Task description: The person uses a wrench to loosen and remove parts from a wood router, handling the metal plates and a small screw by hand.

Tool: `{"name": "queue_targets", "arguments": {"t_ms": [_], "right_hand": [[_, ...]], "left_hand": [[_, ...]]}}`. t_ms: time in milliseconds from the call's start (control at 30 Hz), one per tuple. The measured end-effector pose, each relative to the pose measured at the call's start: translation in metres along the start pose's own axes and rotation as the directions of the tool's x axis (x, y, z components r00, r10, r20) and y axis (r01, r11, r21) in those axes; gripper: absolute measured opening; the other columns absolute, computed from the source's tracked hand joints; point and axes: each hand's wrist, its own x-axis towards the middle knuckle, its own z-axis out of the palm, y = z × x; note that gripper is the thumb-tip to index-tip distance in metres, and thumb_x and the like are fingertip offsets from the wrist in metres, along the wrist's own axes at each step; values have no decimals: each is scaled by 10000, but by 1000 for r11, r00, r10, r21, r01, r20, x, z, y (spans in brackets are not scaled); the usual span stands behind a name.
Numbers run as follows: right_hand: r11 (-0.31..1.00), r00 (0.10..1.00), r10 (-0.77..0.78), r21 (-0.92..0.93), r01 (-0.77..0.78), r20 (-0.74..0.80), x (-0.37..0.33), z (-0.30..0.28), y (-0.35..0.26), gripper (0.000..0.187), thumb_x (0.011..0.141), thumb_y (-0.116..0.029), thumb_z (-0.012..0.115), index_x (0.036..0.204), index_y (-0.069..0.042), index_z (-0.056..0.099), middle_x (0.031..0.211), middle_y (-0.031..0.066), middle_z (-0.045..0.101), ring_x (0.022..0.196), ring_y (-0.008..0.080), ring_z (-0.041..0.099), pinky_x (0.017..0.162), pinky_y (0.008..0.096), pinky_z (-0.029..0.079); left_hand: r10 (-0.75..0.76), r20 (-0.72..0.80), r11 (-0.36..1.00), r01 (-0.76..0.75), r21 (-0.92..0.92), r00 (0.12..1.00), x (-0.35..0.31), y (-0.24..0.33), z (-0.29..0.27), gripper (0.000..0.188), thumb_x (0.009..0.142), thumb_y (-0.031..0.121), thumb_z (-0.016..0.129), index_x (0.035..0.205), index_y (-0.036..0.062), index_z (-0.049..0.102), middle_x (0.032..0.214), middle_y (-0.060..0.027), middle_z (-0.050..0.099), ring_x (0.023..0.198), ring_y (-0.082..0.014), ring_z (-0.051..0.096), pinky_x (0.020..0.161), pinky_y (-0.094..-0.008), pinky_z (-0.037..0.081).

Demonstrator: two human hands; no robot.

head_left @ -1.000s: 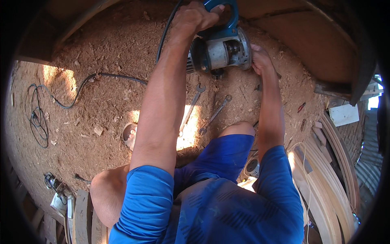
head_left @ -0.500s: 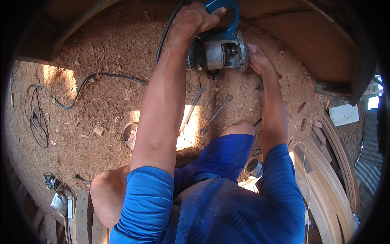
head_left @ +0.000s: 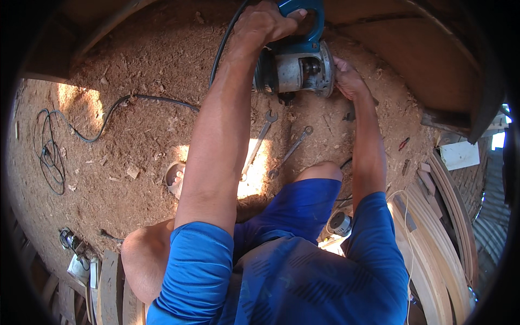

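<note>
Here's your left arm (head_left: 216, 124) stretched long and forward, the left hand (head_left: 266, 24) at its end curled in a firm grip, thumb (head_left: 296, 14) pointing out to the right! Across from it, your right arm (head_left: 370, 143) reaches forward too, right hand (head_left: 350, 80) nearer your body and angled inward, its fingertips partly hidden.
</note>
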Motion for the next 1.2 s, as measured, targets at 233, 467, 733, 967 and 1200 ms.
{"name": "queue_targets", "arguments": {"t_ms": [233, 467, 733, 967, 1200], "right_hand": [[994, 868, -76, -110, 25, -490, -42, 16, 28, 240, 997, -156, 561, 1184, -21, 626, 885, 20, 648, 714, 122, 583, 686, 262, 484], [179, 965, 257, -978, -105, -56, -95, 195, 141, 286, 949, -274, 589, 970, -5, 682, 905, 230, 694, 865, 338, 694, 720, 424, 564], [326, 958, 80, -901, -287, -277, -82, 221, 192, 323, 882, -289, 618, 934, 24, 683, 965, 249, 689, 956, 432, 671, 848, 501, 543], [405, 809, 138, -713, -572, -571, -135, 184, 162, 461, 890, -403, 654, 1001, 44, 649, 1033, 297, 678, 1034, 453, 646, 930, 497, 502], [403, 759, 300, -644, -650, -578, -118, 137, 227, 493, 873, -373, 649, 1040, 90, 649, 1064, 318, 667, 995, 418, 676, 864, 442, 550]], "left_hand": [[8, 16, 1000, -9, 23, 1000, 11, -12, 6, 608, 841, 520, 648, 1174, 12, 677, 1137, -293, 661, 1124, -414, 630, 954, -469, 495], [-78, 60, 997, 77, 18, 995, 20, -26, 18, 704, 822, 561, 667, 1262, 14, 623, 1222, -283, 629, 1191, -408, 594, 1007, -463, 474], [23, -41, 1000, -24, -7, 999, 14, -47, 40, 791, 818, 656, 628, 1208, -32, 633, 1151, -279, 666, 1152, -407, 625, 999, -476, 476], [18, 10, 989, -17, -150, 1000, -1, -105, 33, 731, 834, 587, 648, 1236, -23, 615, 1214, -283, 636, 1189, -406, 594, 1010, -447, 457], [70, 69, 975, -54, -217, 995, -30, -86, 40, 715, 854, 502, 671, 1350, 10, 517, 1253, -243, 625, 1229, -381, 570, 1050, -438, 446]]}}
